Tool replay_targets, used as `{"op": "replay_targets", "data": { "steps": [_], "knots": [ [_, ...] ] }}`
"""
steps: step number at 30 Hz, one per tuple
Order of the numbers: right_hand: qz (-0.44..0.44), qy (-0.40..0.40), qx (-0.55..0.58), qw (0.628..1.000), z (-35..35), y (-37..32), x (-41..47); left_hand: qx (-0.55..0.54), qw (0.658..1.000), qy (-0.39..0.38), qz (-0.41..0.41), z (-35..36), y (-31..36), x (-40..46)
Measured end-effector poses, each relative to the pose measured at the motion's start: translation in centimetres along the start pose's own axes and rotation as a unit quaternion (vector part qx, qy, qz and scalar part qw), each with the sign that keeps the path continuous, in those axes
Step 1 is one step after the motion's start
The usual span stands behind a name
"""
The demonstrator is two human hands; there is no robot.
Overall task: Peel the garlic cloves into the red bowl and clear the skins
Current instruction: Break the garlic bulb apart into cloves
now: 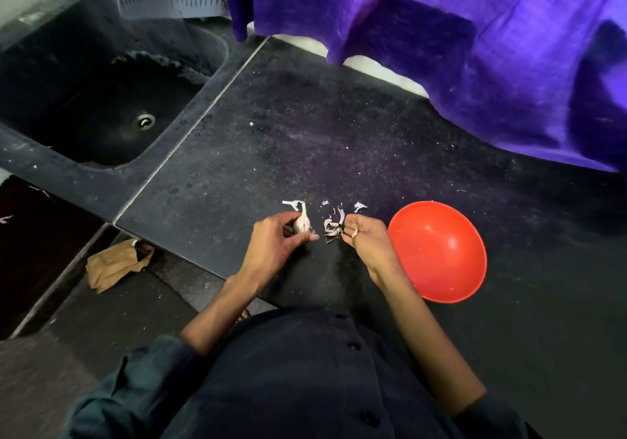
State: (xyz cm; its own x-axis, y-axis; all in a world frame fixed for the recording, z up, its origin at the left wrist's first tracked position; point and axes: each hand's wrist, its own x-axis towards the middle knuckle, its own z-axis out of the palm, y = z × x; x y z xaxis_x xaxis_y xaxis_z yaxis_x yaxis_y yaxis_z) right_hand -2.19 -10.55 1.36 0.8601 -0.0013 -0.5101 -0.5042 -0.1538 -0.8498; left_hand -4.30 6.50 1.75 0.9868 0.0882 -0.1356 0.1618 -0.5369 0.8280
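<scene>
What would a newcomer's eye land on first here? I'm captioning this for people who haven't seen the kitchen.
The red bowl stands out on the dark counter, at the person's right. Next comes the purple cloth hanging along the far edge. Near the front edge, the left hand holds a garlic bulb beside a scatter of skins.

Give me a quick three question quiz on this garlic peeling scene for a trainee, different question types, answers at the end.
1. True or false: the red bowl already holds peeled cloves.
2. Which hand holds the garlic bulb? A) left hand B) right hand
3. Fill in: the loose skins lie on the counter between the ___.

Key: 1 false, no cloves show in it. 2 A. 3 hands.
</scene>
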Motion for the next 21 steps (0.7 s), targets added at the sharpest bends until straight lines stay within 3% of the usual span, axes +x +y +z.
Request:
{"op": "replay_targets", "data": {
  "steps": [6, 9, 15, 21],
  "knots": [
    [-0.014, 0.015, -0.061, 0.998, -0.2, 0.1, 0.4, -0.011, 1.0, -0.005, -0.007, 0.1, 0.0, 0.0],
    [-0.024, 0.005, -0.027, 0.999, -0.1, -0.4, 0.0, -0.01, 1.0, -0.005, 0.002, 0.0, 0.4, -0.1],
    [-0.003, -0.1, 0.044, 0.994, 1.2, -1.2, -1.6, 0.004, 0.999, -0.016, 0.043, 0.1, 0.6, -0.3],
    [-0.031, -0.11, 0.085, 0.99, 0.8, -1.5, -1.9, 0.023, 0.994, -0.047, 0.095, 0.0, 0.4, -0.2]
  ]
}}
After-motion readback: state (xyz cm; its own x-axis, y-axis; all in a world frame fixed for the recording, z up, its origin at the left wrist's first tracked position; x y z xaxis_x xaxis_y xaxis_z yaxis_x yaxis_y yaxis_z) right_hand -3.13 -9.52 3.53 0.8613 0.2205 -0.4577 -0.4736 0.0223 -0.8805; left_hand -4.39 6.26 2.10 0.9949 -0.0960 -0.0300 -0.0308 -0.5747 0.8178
